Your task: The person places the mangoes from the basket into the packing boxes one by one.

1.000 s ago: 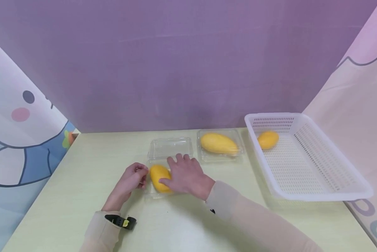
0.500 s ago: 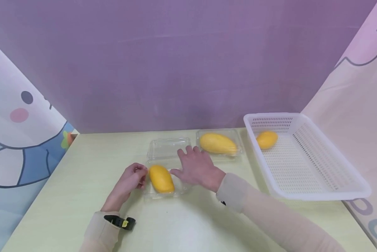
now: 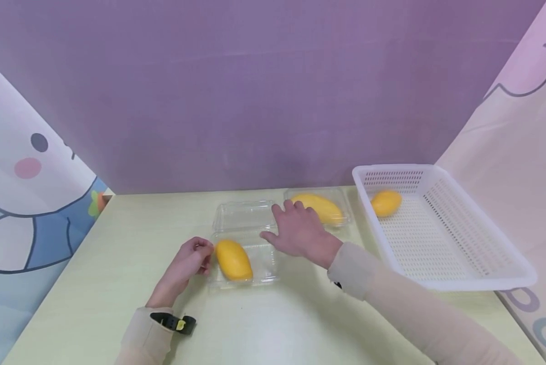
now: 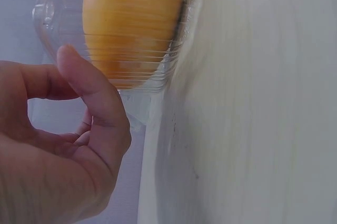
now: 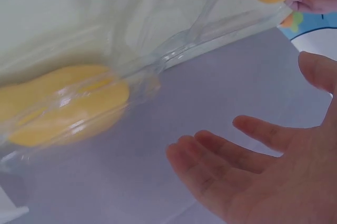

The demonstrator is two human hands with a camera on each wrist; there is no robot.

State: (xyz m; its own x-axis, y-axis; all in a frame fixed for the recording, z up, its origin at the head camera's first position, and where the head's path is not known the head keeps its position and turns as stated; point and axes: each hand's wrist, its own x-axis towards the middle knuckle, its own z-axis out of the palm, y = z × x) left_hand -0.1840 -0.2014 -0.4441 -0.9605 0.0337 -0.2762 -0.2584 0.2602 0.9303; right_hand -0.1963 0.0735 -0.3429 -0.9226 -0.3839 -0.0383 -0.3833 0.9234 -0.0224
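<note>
A yellow mango (image 3: 233,260) lies in the left half of a clear plastic clamshell box (image 3: 265,261), whose lid (image 3: 243,216) is folded back flat behind it. At the box's left edge, my left hand (image 3: 192,261) pinches the rim between thumb and index finger, as the left wrist view shows too. My right hand (image 3: 302,230) hovers with fingers spread to the right of the lid and holds nothing. Behind it, a second clear box (image 3: 341,196) contains another mango (image 3: 324,207), partly hidden by the fingers in the head view.
On the right stands a white slotted plastic basket (image 3: 471,285) with one mango (image 3: 386,203) in its far left corner. A purple wall (image 3: 264,101) closes off the back of the pale table (image 3: 131,243).
My right hand has let go of the mango in the open box and moved right and away from me, toward the second box. The left hand stays at the box edge.
</note>
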